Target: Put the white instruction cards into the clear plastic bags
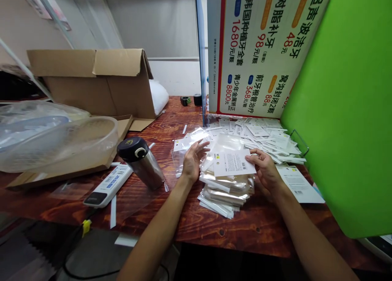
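Note:
A white printed card (pixel 233 163) with a small yellow mark and a punched hole is pinched at its right end by my right hand (pixel 263 167). Beneath the card lies a stack of clear plastic bags (pixel 228 193) with white strips along their edges. My left hand (pixel 195 159) is at the left side of the stack, fingers apart and slightly curled, with no card in it. Behind both hands spreads a heap of similar white cards (pixel 263 136). To the right of my right hand, more white cards (pixel 298 184) rest flat on the table.
A steel flask (pixel 143 162) with a black lid and a white power strip (pixel 108 185) stand to the left. Further left are a translucent plastic basket (pixel 92 144) and a cardboard box (pixel 98 85). A green panel (pixel 339 109) and a printed board (pixel 254 52) wall off the right and back.

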`<state>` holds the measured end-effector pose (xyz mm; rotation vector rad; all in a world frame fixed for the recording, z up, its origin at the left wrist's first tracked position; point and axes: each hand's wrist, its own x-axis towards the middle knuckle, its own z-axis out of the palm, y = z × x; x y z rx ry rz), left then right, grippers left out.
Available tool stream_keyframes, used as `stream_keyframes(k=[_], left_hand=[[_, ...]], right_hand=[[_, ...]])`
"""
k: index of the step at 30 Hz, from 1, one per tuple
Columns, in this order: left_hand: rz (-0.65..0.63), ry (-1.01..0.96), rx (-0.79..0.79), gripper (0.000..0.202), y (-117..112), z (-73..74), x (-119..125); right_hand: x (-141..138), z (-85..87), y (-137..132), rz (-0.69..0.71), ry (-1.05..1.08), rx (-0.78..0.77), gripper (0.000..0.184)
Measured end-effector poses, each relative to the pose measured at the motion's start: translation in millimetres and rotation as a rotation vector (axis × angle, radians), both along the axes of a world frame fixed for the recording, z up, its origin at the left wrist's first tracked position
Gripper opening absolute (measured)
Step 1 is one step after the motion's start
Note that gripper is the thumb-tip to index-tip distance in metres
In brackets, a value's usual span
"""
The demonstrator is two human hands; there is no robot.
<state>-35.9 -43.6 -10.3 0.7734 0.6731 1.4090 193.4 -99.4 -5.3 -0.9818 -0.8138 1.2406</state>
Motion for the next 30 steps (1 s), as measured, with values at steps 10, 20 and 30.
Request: stream_keyframes(k=[10,20,30], left_hand=[[0.004,0.005,0.064,0.039,-2.6,1.4,3.1],[-0.036,0.102,0.133,0.049,-0.7,-5.8,0.1],[-0.027,0.253,0.199,0.052,-2.0,-8.7,1.4]], right_hand=[[2.0,-3.6,1.9,-0.006,-0.058,0.030,0.038],[-5.7,-10.2,3.7,0.009,-0.068,0.040,0.041],[-1.0,-3.8,-0.6,0.096,-0.184,0.070,0.050]])
